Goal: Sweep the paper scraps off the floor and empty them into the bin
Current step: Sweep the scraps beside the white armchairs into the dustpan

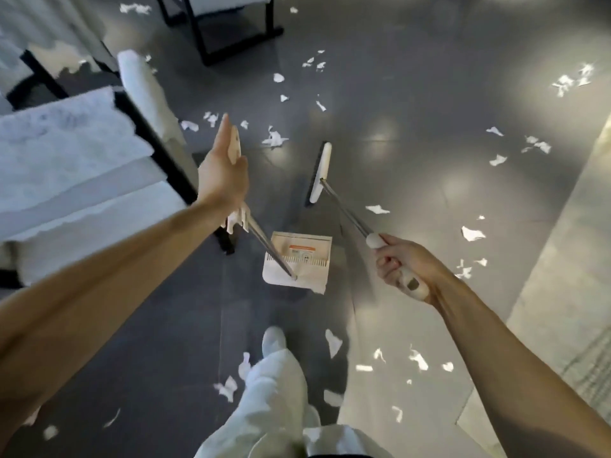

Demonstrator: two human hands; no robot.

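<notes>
**broom and dustpan out over a scrap-strewn floor**

a person stands on a dark grey tiled floor (429, 61) with both bare arms stretched forward, seen from above. the left hand (221, 175) grips the cream handle of a long-stemmed dustpan (310, 269). the hand wraps the grip with one digit lying straight along it, and the handle's end shows above and below the hand. the metal stem slants down to the pale pan, which sits low between the arms, just ahead of the person's feet. whether the pan touches the tiles cannot be told.

the right hand (405, 264) is curled tightly round the cream grip of a broom (319, 173). its metal shaft runs forward and left to a narrow white head with dark bristles, down near the floor beyond the pan.

white paper scraps (274, 139) lie all over the floor: ahead of the broom, far off to the right, and around the person's legs. none can be seen in the pan.

a dark-framed chair (72, 137) with pale cushions stands at the left, close to the left arm. a white trouser leg (274, 391) and white shoe (273, 338) step forward at the bottom.
</notes>
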